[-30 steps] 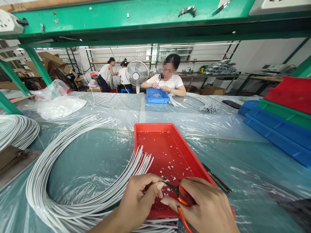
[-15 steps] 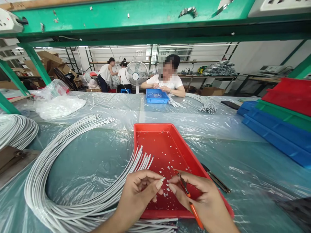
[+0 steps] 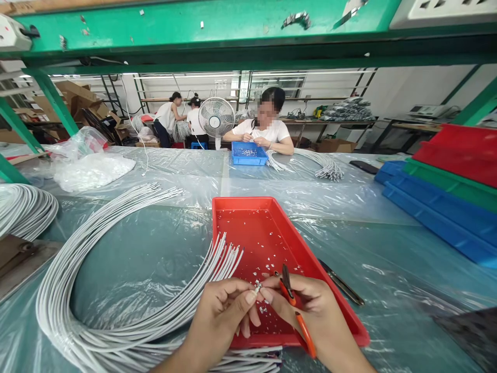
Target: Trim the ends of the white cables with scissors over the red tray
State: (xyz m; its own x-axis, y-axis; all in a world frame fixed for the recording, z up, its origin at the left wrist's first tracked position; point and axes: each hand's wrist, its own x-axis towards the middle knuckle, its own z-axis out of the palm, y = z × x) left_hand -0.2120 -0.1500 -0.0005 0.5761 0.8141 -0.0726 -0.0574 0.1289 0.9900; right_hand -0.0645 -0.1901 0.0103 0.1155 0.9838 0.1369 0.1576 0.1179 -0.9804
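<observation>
My left hand [image 3: 223, 313] pinches the stripped tip of a white cable [image 3: 257, 286] over the near end of the red tray [image 3: 306, 243]. My right hand [image 3: 310, 311] meets it fingertip to fingertip at that tip and also holds orange-handled cutters [image 3: 297, 313], blades pointing up. A big curved bundle of white cables [image 3: 104, 269] sweeps from the left, its cut ends resting over the tray's left rim. Small white scraps lie scattered in the tray.
Across the table a person works over a blue tray [image 3: 248, 154] beside more cables [image 3: 326, 167]. A fan [image 3: 215, 117] stands behind. Stacked blue, green and red trays [image 3: 446, 181] sit at right. A dark tool [image 3: 341, 284] lies right of the red tray.
The cutters have swung from cutting at the cable tip to upright in my right hand. Both hands have come together, fingertips now meeting at the cable tip.
</observation>
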